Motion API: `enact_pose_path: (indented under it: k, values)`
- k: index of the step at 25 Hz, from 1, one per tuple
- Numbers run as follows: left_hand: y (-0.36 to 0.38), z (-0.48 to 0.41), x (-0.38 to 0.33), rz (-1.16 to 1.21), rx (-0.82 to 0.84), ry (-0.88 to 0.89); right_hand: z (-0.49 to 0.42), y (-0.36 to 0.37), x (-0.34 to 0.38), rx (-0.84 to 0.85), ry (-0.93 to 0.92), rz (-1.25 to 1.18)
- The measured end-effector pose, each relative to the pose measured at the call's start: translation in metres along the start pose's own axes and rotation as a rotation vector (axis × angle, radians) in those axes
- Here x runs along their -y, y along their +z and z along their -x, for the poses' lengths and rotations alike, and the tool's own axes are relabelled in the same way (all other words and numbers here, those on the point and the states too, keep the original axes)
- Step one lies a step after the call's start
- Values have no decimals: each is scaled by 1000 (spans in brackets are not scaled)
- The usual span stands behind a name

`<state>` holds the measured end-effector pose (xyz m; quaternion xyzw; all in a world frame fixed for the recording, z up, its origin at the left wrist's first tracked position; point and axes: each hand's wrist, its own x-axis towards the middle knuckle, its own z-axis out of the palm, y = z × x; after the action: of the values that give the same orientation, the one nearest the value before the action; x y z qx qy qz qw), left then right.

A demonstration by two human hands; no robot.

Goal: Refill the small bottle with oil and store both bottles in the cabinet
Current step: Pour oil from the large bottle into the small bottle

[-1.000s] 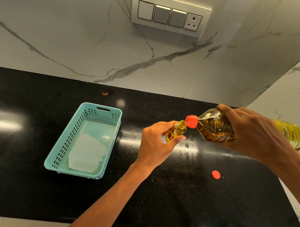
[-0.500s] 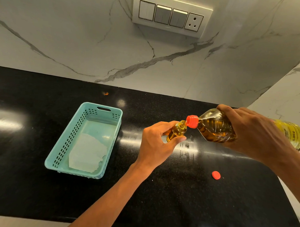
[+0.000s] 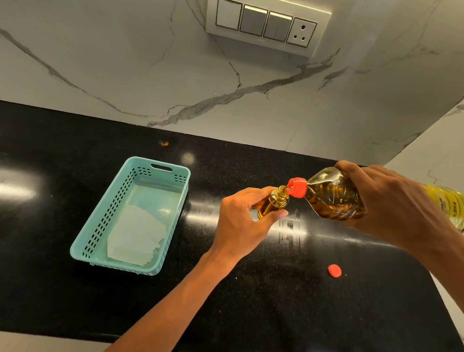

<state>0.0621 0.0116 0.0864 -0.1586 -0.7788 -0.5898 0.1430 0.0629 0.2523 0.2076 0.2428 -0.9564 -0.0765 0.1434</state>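
Amber oil fills the small bottle (image 3: pixel 273 203) nearly to its neck; the left hand (image 3: pixel 241 223) is closed round it, upright above the desk (image 3: pixel 273 309). The right hand (image 3: pixel 393 205) grips the large bottle (image 3: pixel 335 198), long axis near level, red spout touching the small mouth from the right. Righting comes next.

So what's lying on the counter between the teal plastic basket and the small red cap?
Nothing on the black counter itself; the head view shows only the left forearm crossing above that stretch between teal plastic basket and small red cap.
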Motion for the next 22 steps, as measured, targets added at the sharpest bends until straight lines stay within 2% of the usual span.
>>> enact_pose_path:
  k: [14, 17, 22]
  values:
    - [0, -2, 1, 21, 8, -2, -2, 8, -1, -51, -54, 24]
    - [-1, -4, -2, 55, -13, 0, 1, 21, 1, -28, 17, -118]
    - [-5, -6, -3, 43, -26, 7, 17, 56, 21, -5, 208, -523]
